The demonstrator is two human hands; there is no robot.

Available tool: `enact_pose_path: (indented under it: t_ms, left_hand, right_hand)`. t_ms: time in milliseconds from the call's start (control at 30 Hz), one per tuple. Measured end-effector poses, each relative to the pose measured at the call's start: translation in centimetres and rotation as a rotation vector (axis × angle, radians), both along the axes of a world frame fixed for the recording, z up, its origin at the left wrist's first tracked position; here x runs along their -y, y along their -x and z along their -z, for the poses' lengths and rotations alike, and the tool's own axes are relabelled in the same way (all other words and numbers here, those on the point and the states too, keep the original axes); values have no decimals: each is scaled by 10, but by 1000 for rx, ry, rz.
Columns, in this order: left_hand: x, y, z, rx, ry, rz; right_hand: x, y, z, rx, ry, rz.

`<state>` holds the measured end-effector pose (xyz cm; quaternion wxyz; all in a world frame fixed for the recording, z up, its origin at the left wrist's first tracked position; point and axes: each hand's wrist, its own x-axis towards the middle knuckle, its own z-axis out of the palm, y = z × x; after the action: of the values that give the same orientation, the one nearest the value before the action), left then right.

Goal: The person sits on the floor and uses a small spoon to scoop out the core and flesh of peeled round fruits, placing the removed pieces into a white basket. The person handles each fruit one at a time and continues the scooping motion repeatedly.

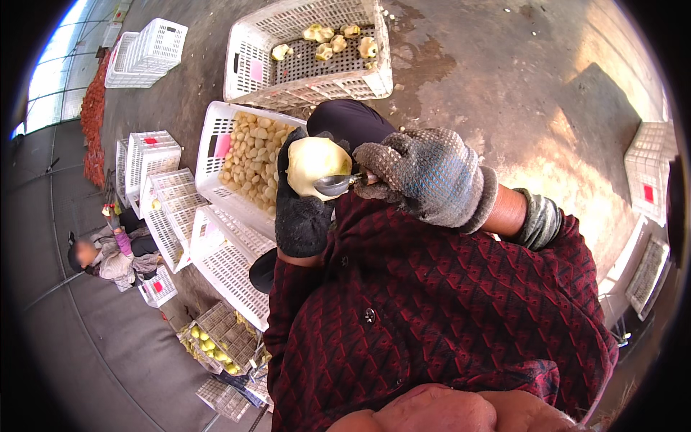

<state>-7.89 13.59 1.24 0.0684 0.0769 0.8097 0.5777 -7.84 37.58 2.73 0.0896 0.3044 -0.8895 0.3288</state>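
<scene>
My left hand (301, 229), in a black work glove, cradles a large peeled fruit (316, 159) with pale yellow flesh. A greenish patch shows on its right side. My right hand (432, 173), in a grey knitted glove with small dots, grips the short handle of a metal scoop (333, 186). The scoop's bowl lies against the lower right of the fruit; whether it has cut in, I cannot tell. Just left of the fruit, a white plastic crate (210, 181) holds many pale, rounded pieces (253, 156).
Beyond my knee, a dirty white crate (307, 89) contains several gouged fruit remnants (324, 51). White crates (232, 270) crowd the left side. Farther left, a person (121, 254) sits holding something up. Yellow-green fruits (208, 343) fill a crate at lower left. Concrete floor (513, 97) stretches right.
</scene>
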Motion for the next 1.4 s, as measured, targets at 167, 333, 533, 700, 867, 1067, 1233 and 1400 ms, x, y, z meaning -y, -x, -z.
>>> enact_pose_path:
  t_ms: [167, 333, 533, 700, 867, 1067, 1233, 1400]
  left_hand:
    - [-5, 22, 4, -15, 39, 258]
    - [-7, 26, 31, 663, -1376, 330]
    - [17, -8, 14, 6, -190, 111]
    - [11, -12, 10, -81, 32, 73]
    - [-9, -20, 16, 173, -790, -54]
    - [-9, -16, 27, 359, -1152, 3]
    - [-6, -1, 30, 248, -959, -132]
    - [-10, 25, 2, 23, -342, 145]
  right_hand:
    - [-2, 7, -3, 35, 14, 155]
    - [-26, 33, -6, 240, -4, 433]
    - [-15, -13, -2, 107, 162, 4]
    - [-5, -12, 10, -14, 24, 12]
    - [-4, -11, 9, 34, 44, 139]
    - [-31, 33, 20, 342, -52, 454]
    - [-31, -7, 18, 238, 330, 98]
    - [-9, -6, 5, 250, 249, 20]
